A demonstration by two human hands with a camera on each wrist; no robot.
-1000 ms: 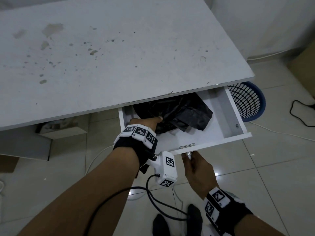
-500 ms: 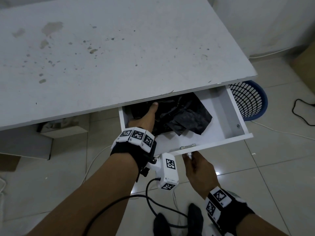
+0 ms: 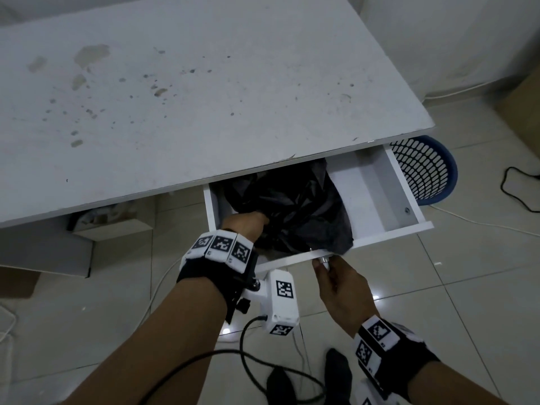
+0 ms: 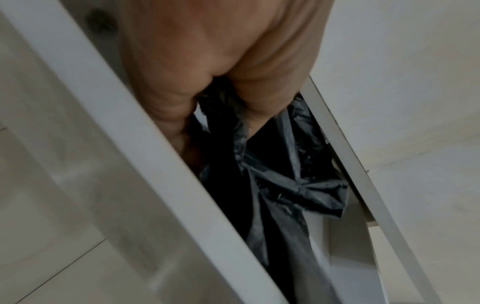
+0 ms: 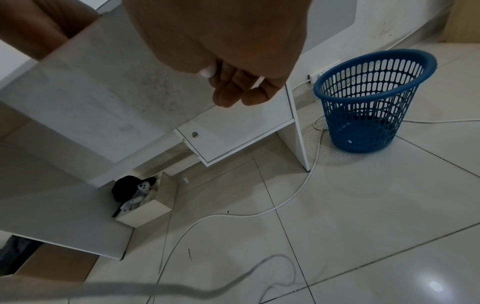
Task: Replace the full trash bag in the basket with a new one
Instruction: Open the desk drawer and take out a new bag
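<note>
Head view: the crumpled black plastic trash bag [image 3: 295, 211] sits mid-frame in the open white drawer [image 3: 377, 185] under the stained white counter [image 3: 190, 92], one corner flopping over the drawer front. The left hand [image 3: 245, 223] has its fingers closed round a fistful of it. The right hand [image 3: 340, 287] pinches the small metal drawer knob [image 3: 323, 261].

Left wrist view: bag looks glossy, creased, bunched between curled fingers [image 4: 168, 102].

Right wrist view: blue plastic mesh basket [image 5: 374, 98] stands upper right on the floor, no liner in it.
</note>
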